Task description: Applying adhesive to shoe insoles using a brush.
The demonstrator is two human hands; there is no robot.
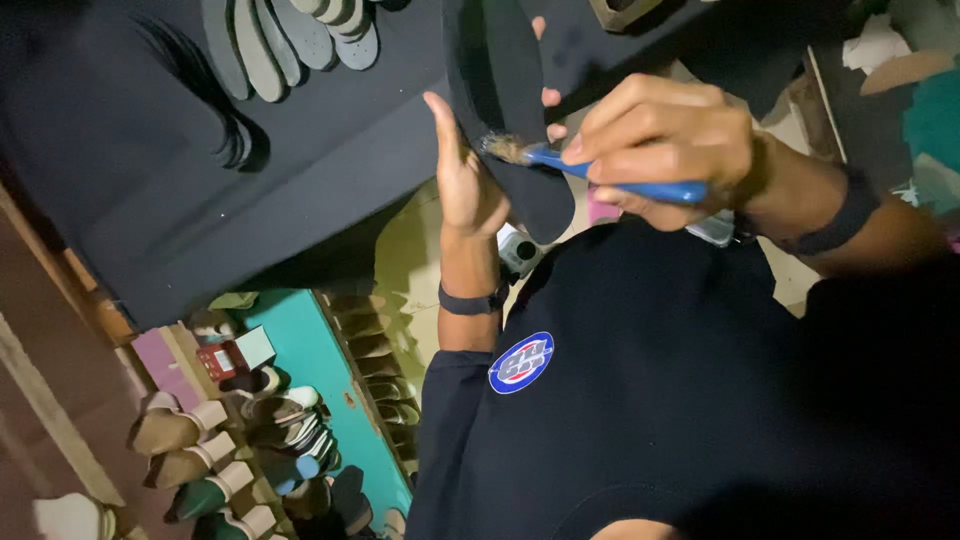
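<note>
My left hand (468, 170) holds a black shoe sole (505, 110) upright in front of my chest, thumb on its near edge and fingers behind it. My right hand (665, 140) grips a blue-handled brush (610, 178). The brush's worn bristles (505, 150) press against the face of the sole, near its lower half. A dark band sits on each of my wrists. My dark shirt with a round blue badge (521, 362) fills the lower right.
A black work table (200, 180) carries a fan of grey insoles (290, 40) at the top. Below it, at the lower left, rows of sandals and slippers (230, 450) line a teal shelf (320, 370). Cardboard and clutter lie at the right edge.
</note>
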